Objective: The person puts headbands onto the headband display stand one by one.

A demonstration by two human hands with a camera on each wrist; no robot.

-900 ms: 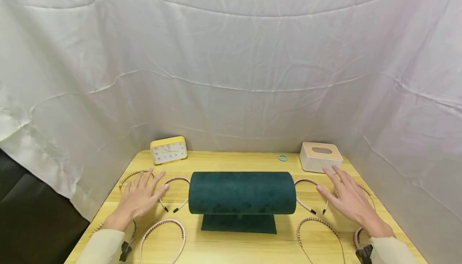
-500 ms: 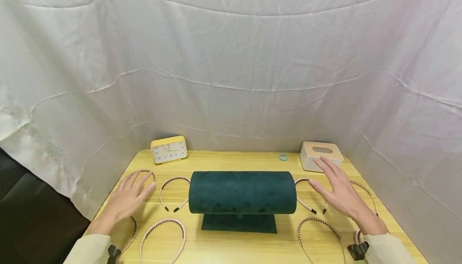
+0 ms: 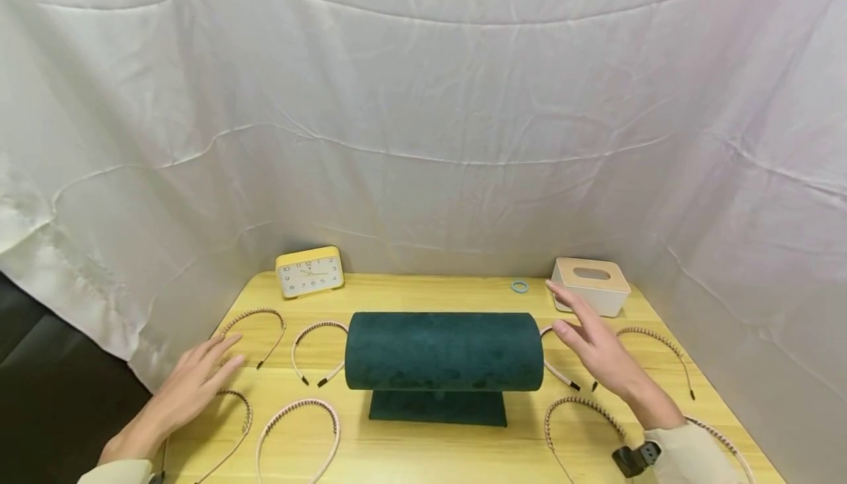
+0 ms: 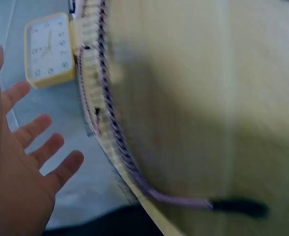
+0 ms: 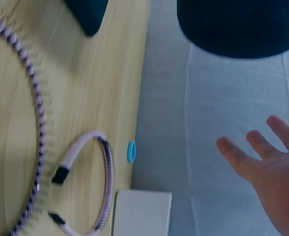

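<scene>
A dark green velvet roll stand point(image 3: 443, 351) stands in the middle of the table, its cylinder raised on a flat base. Plastic headbands lie on both sides of it. My left hand point(image 3: 181, 396), fingers spread and holding nothing, hovers near a braided headband point(image 3: 254, 312) and a nearer one point(image 3: 248, 414) at the left edge. On the other side, my right hand point(image 3: 609, 359) hovers with straight fingers between the stand and a headband point(image 3: 651, 334), partly covering a pink headband point(image 3: 561, 371). Another headband point(image 5: 40, 118) shows large in the right wrist view.
A yellow clock point(image 3: 309, 273) stands at the back left. A tissue box point(image 3: 591, 285) with a wooden top and a small blue ring point(image 3: 519, 287) are at the back right. Pale curtains point(image 3: 437, 138) enclose the table point(image 3: 410, 454) behind and at both sides.
My left hand has moved left and back toward me, uncovering the far left headband. My right hand has shifted left toward the stand. The headbands and stand have not moved.
</scene>
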